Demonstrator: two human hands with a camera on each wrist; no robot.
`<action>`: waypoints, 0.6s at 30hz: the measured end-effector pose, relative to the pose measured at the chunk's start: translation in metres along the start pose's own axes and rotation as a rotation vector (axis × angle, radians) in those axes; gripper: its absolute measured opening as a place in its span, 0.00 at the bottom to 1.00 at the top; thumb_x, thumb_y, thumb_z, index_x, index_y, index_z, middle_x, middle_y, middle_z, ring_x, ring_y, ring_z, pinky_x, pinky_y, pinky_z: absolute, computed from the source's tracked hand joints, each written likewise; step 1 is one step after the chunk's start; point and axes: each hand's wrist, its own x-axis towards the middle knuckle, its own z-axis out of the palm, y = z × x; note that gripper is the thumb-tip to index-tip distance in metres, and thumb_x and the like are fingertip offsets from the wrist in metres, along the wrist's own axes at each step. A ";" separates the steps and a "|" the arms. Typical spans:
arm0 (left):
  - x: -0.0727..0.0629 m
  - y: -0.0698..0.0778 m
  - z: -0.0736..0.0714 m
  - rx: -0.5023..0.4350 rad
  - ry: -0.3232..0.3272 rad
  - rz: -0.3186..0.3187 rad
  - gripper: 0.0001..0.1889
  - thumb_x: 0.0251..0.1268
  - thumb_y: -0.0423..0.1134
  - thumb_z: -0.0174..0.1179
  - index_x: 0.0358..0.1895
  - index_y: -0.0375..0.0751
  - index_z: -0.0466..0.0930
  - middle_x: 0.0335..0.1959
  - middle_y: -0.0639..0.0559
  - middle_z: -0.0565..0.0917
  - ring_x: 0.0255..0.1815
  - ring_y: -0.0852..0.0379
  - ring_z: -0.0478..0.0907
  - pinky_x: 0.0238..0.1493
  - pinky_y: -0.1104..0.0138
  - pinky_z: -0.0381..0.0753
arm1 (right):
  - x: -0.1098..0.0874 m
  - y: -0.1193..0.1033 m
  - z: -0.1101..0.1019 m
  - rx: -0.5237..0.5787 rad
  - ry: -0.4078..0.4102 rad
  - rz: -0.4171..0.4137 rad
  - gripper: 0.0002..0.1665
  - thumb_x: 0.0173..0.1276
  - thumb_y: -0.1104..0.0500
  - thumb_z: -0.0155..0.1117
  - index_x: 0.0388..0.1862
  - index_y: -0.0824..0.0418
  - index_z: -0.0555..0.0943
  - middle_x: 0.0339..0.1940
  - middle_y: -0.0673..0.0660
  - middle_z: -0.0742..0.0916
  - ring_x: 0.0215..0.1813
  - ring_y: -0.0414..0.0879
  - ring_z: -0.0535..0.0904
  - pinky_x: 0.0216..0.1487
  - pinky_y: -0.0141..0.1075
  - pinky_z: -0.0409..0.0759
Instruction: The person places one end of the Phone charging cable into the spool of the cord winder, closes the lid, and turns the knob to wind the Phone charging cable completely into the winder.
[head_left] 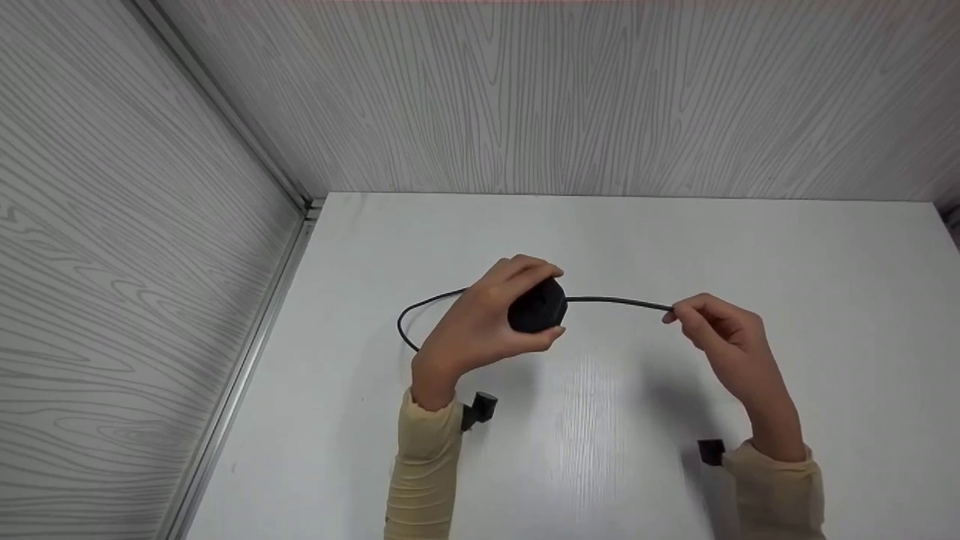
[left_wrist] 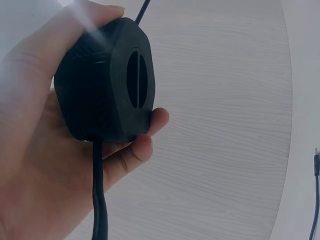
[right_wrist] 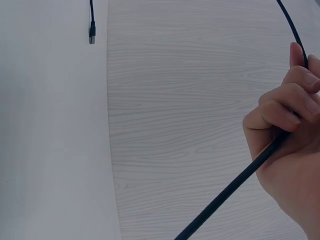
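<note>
My left hand (head_left: pixel 480 319) grips a black, many-sided case (head_left: pixel 538 306) by its edges, thumb on one side and fingers on the other. In the left wrist view, the case (left_wrist: pixel 105 82) shows a round recess split by a bar, and cable leaves it at opposite ends. Between the hands runs a thin black cable (head_left: pixel 619 301), slightly bowed above the table. My right hand (head_left: pixel 724 337) pinches this cable with thumb and fingers. Seen from the right wrist, the cable (right_wrist: pixel 230 192) passes through the curled fingers. A loop of cable (head_left: pixel 401 322) hangs left of my left hand.
Both hands are over a white tabletop (head_left: pixel 585 465). Wood-grained panels stand at the back (head_left: pixel 525 97) and left (head_left: pixel 112 262). A metal-tipped cable plug (right_wrist: pixel 92 32) appears in the right wrist view. Small black camera mounts (head_left: pixel 484 406) protrude beside the sleeves.
</note>
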 end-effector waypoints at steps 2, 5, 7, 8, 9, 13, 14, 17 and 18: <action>0.004 0.000 0.000 0.014 -0.027 0.006 0.29 0.63 0.49 0.73 0.68 0.50 0.79 0.64 0.57 0.80 0.62 0.61 0.75 0.59 0.66 0.83 | 0.000 -0.002 0.005 -0.042 0.004 0.027 0.11 0.78 0.71 0.59 0.41 0.66 0.88 0.21 0.48 0.75 0.25 0.42 0.63 0.25 0.37 0.60; 0.011 0.001 -0.001 0.043 -0.066 0.016 0.29 0.64 0.50 0.73 0.68 0.50 0.79 0.64 0.57 0.80 0.62 0.60 0.76 0.60 0.67 0.83 | 0.004 -0.006 0.012 -0.108 -0.012 0.052 0.10 0.78 0.68 0.62 0.42 0.60 0.90 0.22 0.47 0.78 0.25 0.41 0.62 0.25 0.37 0.61; 0.019 0.002 -0.004 0.064 -0.091 0.028 0.29 0.64 0.50 0.72 0.67 0.51 0.80 0.64 0.57 0.80 0.61 0.60 0.76 0.60 0.68 0.82 | 0.008 -0.009 0.017 -0.151 -0.020 0.052 0.09 0.77 0.65 0.64 0.42 0.57 0.90 0.24 0.46 0.81 0.25 0.40 0.63 0.26 0.37 0.62; 0.023 0.003 -0.005 0.074 -0.104 0.035 0.29 0.63 0.51 0.72 0.67 0.51 0.80 0.63 0.57 0.80 0.61 0.60 0.77 0.59 0.68 0.82 | 0.009 -0.010 0.019 -0.170 -0.021 0.044 0.08 0.77 0.65 0.65 0.43 0.56 0.91 0.25 0.45 0.83 0.25 0.39 0.63 0.26 0.36 0.63; 0.027 0.004 -0.007 0.083 -0.121 0.043 0.29 0.64 0.51 0.72 0.67 0.52 0.80 0.63 0.58 0.80 0.60 0.60 0.77 0.59 0.69 0.82 | 0.011 -0.011 0.021 -0.184 -0.017 0.035 0.08 0.77 0.65 0.66 0.43 0.55 0.91 0.26 0.45 0.84 0.24 0.39 0.63 0.27 0.36 0.63; 0.047 0.007 -0.009 0.091 -0.181 0.077 0.29 0.64 0.51 0.71 0.67 0.50 0.80 0.61 0.57 0.81 0.59 0.61 0.77 0.57 0.70 0.81 | 0.019 -0.016 0.027 -0.218 0.017 -0.014 0.10 0.75 0.66 0.67 0.42 0.54 0.91 0.25 0.44 0.84 0.24 0.38 0.65 0.26 0.36 0.64; 0.051 0.008 -0.010 0.093 -0.191 0.085 0.29 0.64 0.51 0.71 0.67 0.50 0.80 0.60 0.57 0.81 0.58 0.61 0.77 0.57 0.70 0.81 | 0.022 -0.017 0.029 -0.223 0.023 -0.027 0.10 0.75 0.66 0.67 0.42 0.54 0.91 0.24 0.44 0.82 0.23 0.37 0.64 0.25 0.35 0.63; 0.064 0.011 -0.011 0.100 -0.204 0.114 0.29 0.64 0.51 0.71 0.67 0.48 0.80 0.60 0.55 0.81 0.58 0.60 0.77 0.57 0.70 0.80 | 0.033 -0.022 0.034 -0.235 0.041 -0.064 0.09 0.76 0.64 0.67 0.42 0.53 0.91 0.21 0.45 0.77 0.23 0.36 0.64 0.25 0.35 0.63; 0.069 0.012 -0.011 0.099 -0.205 0.128 0.29 0.65 0.51 0.71 0.68 0.48 0.79 0.60 0.55 0.81 0.58 0.60 0.77 0.58 0.70 0.80 | 0.037 -0.023 0.035 -0.237 0.049 -0.077 0.08 0.76 0.64 0.67 0.42 0.53 0.91 0.21 0.45 0.76 0.23 0.36 0.63 0.25 0.34 0.63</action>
